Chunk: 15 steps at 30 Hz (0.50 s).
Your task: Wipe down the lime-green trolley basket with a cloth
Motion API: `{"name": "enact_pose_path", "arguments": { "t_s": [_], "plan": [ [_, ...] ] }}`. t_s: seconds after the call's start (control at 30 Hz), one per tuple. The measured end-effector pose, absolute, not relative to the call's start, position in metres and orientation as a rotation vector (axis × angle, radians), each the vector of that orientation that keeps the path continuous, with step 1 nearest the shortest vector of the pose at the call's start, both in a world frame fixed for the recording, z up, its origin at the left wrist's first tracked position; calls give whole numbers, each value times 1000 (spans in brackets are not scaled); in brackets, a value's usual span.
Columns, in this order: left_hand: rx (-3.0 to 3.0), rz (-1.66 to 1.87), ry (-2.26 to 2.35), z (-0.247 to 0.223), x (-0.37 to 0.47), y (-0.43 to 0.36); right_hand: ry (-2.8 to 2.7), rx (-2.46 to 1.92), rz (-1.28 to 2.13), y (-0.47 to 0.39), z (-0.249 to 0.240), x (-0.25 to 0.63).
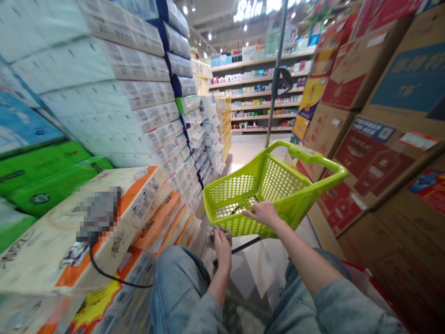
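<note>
A lime-green shopping cart [243, 185] with a perforated basket stands sideways in front of my knees, its handle towards the right. My right hand [266, 214] rests at the near rim of the basket, thumb and fingers apart, holding nothing that shows. Low at the basket's near left corner, my left hand [221, 241] has its fingers closed on a crumpled greyish cloth [227, 234]. The cloth lies against the outside of the basket, partly hidden by the fingers. Nothing shows inside the basket except its grid floor.
Stacked tissue packs [139, 111] rise on the left. A blurred dark device [100, 213] with a black cable lies on a cream pack [41, 232]. Cardboard cartons [375, 153] line the right side. Beyond the cart are a metal pole [274, 93] and stocked shelves [257, 83].
</note>
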<state>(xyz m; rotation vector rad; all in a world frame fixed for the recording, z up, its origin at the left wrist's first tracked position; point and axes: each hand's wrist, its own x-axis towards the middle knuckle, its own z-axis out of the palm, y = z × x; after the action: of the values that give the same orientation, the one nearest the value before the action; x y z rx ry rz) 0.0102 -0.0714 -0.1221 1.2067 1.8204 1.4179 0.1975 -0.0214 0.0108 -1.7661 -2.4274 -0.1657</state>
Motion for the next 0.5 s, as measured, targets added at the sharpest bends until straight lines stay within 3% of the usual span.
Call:
{"name": "enact_pose_path", "arguments": {
  "t_s": [0.33, 0.5],
  "plan": [
    [1228, 1224, 1887, -126, 13, -72, -2407, -1777, -165, -18, 10, 197],
    [1135, 1304, 1880, -120, -6, -64, -2423, -1788, -143, -19, 12, 196]
  ]
}}
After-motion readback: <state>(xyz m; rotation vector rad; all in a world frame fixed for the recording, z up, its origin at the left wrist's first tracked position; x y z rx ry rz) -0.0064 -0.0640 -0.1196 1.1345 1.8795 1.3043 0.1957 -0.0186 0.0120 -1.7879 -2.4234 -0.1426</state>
